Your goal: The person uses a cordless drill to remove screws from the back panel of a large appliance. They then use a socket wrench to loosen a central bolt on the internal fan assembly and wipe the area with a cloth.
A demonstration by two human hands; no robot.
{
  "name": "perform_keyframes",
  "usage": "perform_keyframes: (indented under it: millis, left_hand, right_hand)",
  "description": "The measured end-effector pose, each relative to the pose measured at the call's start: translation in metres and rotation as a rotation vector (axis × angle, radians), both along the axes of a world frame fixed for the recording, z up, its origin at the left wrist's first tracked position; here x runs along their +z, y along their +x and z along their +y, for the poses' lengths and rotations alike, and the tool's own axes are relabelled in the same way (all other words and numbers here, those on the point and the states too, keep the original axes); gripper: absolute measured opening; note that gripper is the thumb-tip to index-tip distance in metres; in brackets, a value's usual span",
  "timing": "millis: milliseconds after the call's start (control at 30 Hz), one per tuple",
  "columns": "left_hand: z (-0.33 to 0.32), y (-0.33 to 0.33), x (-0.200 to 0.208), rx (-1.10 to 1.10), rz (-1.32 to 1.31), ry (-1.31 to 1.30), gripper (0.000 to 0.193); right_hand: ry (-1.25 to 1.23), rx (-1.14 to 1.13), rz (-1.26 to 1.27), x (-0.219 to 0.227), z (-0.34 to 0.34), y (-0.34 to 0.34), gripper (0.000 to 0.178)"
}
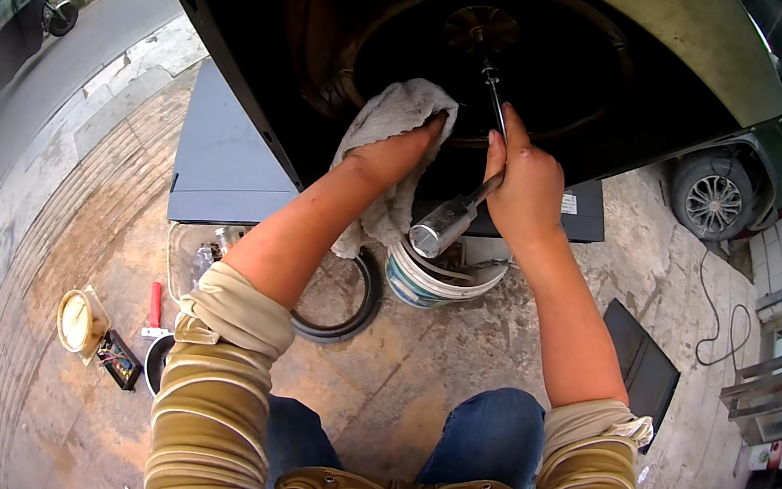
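Above me is the dark interior of a large metal appliance cabinet (310, 40), with a ring-shaped mark around a rusty round hub (481, 30). My left hand (403, 150) reaches to its lower side and grips a dirty grey-white rag (401, 109), which drapes over the fingers and hangs below the wrist. My right hand (529, 186) is closed around a metal tool. The tool's chrome shaft (492, 86) runs up toward the hub, and a thick silvery cylindrical end (442, 228) sticks out below the hand. Whether these are one piece I cannot tell.
Below the hands stands a white bucket (440, 290) with parts in it. A black rubber ring (363, 311), red-handled tool (155, 305), round tub (81, 323) and small black box (120, 361) lie left. A dark panel (640, 368) lies right. A car wheel (713, 200) is farther back.
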State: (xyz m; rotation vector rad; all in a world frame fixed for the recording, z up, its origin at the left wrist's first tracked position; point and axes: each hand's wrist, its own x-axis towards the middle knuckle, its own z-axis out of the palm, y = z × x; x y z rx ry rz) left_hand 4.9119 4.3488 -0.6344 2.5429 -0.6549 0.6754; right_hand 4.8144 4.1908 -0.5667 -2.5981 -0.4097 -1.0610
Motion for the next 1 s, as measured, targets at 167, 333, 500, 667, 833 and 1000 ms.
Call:
perform_keyframes:
  millis: [167, 333, 500, 667, 833, 1000]
  left_hand:
    - [-0.014, -0.010, 0.000, 0.024, -0.036, 0.018, 0.036]
    - [-0.028, -0.002, -0.021, -0.004, 0.033, 0.181, 0.040]
    - [-0.015, 0.006, -0.027, -0.141, 0.108, 0.067, 0.037]
    - [0.001, -0.013, -0.008, 0.023, 0.007, 0.043, 0.043]
    - [-0.011, -0.035, 0.033, 0.044, 0.356, -0.245, 0.045]
    - [-0.008, -0.044, 0.046, 0.050, 0.338, -0.213, 0.041]
  right_hand:
    - [0.701, 0.307, 0.113, -0.023, -0.004, 0.013, 0.030]
    - [2.030, 0.825, 0.489, -0.014, 0.036, -0.002, 0.032]
    - [2.708, 1.320, 0.512, -0.019, 0.049, 0.001, 0.032]
    - [2.354, 1.014, 0.616, -0.041, 0.019, -0.007, 0.033]
    - [1.396, 0.552, 0.385, -0.037, -0.028, -0.023, 0.031]
    - [0.148, 0.088, -0.063, -0.004, -0.023, -0.016, 0.030]
